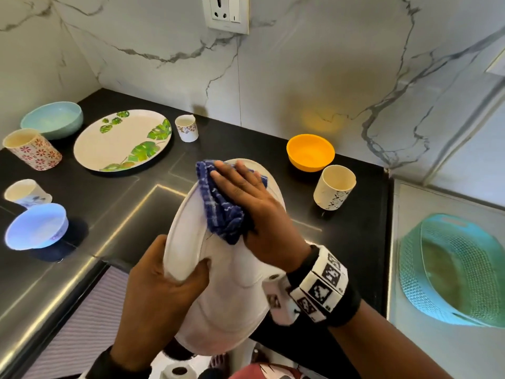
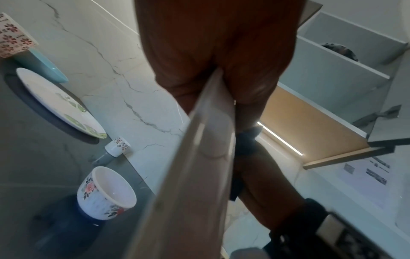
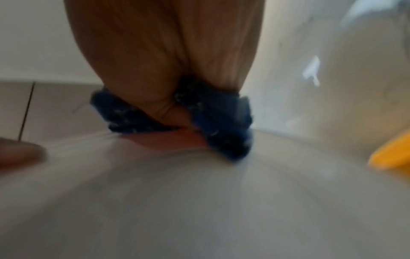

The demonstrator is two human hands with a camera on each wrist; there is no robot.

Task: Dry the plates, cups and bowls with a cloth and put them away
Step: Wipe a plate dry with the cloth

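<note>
One white plate (image 1: 218, 294) sits tilted at centre frame above the table (image 1: 341, 220), its left rim clamped by the left hand (image 1: 161, 291), while the right hand (image 1: 254, 214) presses a blue cloth (image 1: 218, 212) flat-fingered against its face. Only the left wrist view shows open cupboard shelves (image 2: 332, 70) at upper right; the right wrist view is blurred, with an orange bowl (image 3: 390, 154) cut off at its right edge.

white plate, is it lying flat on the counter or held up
Held up, tilted. The left hand grips the white plate by its rim above the counter, while the right hand presses the blue cloth onto it.
</note>
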